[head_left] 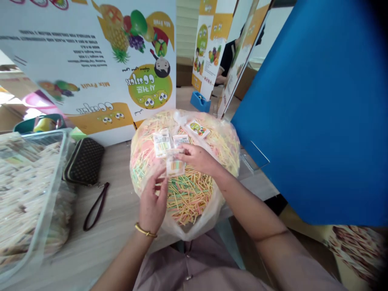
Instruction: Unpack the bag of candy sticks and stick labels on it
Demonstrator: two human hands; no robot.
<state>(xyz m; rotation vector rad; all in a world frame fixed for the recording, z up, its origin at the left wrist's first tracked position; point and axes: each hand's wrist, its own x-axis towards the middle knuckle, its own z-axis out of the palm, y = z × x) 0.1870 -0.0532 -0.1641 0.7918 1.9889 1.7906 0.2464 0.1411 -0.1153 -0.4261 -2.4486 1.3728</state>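
Being held over an open plastic bag (185, 233) of thin coloured sticks (190, 198), a clear packet (176, 166) is seen between the two hands, at about the middle of the heap; several sticks are contained in it, laid side by side. Its far right edge is overlapped by the fingertips of the right hand (198, 159), by which it appears to be pinched; from these fingers, the packet's body is extended leftward and back toward the wearer. By the left hand (154, 198), loosely curled with thumb and fingers parted, the near left edge is closely met; whether the film is gripped there cannot be told. From the left fingers, the packet is placed ahead and to the right. Its long axis appears to be directed away from the wearer, roughly in line with the sticks inside. The right hand is judged the nearer, being set on the packet itself. Just beyond, two printed packets (162, 144) are laid almost side by side, and farther off to the right a fruit-printed packet (197, 128) is noted. To the left, a dark patterned wallet (86, 161) is placed beside a filled clear tub (64, 147)
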